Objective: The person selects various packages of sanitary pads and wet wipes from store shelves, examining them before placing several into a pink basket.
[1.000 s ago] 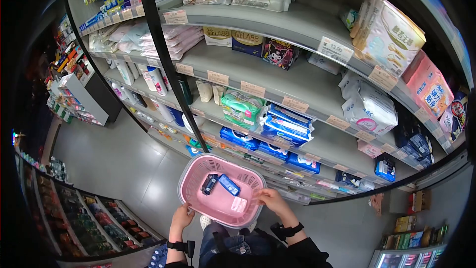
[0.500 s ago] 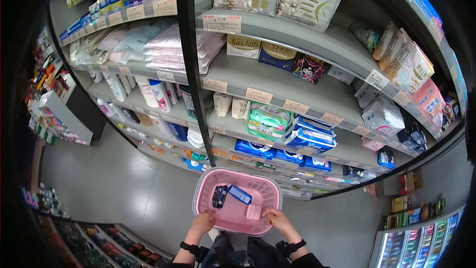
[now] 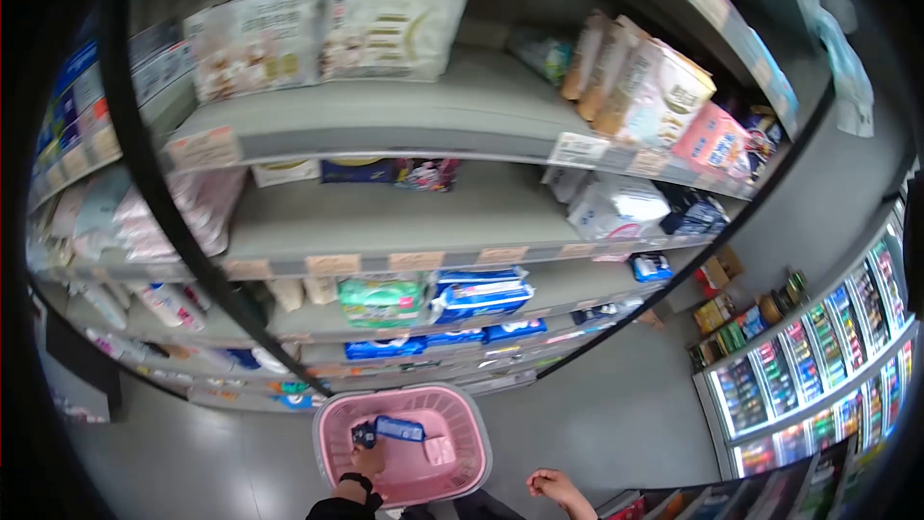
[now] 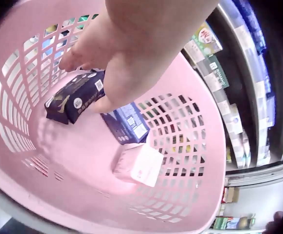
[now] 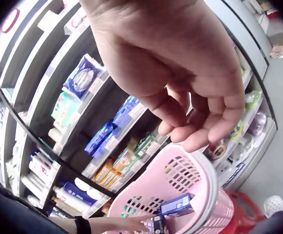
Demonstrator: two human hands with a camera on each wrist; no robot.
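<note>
A pink plastic basket (image 3: pixel 414 483) with slotted sides holds a dark navy pack (image 4: pixel 73 101), a blue pack (image 4: pixel 127 123) and a small pale pink box (image 4: pixel 140 165). My left hand (image 3: pixel 367 464) reaches down inside the basket over the navy pack. In the left wrist view, its thumb and fingers spread on either side of this pack, overlapping it. My right hand (image 5: pixel 175 73) is off the basket, to the right of it in the head view. Its fingers curl loosely with nothing between them.
Shelves of packaged goods (image 3: pixel 385 303) rise in front, close behind the basket. A dark upright post (image 3: pixel 207 279) crosses the shelf front. Lit drink shelves (image 3: pixel 818 366) stand at the right. Grey floor (image 3: pixel 587 395) lies between. A red object (image 5: pixel 241 212) shows beside the basket.
Both hands were at the basket rim earlier. My left hand has moved inside to the navy pack; my right hand has left the rim. The head view has turned right.
</note>
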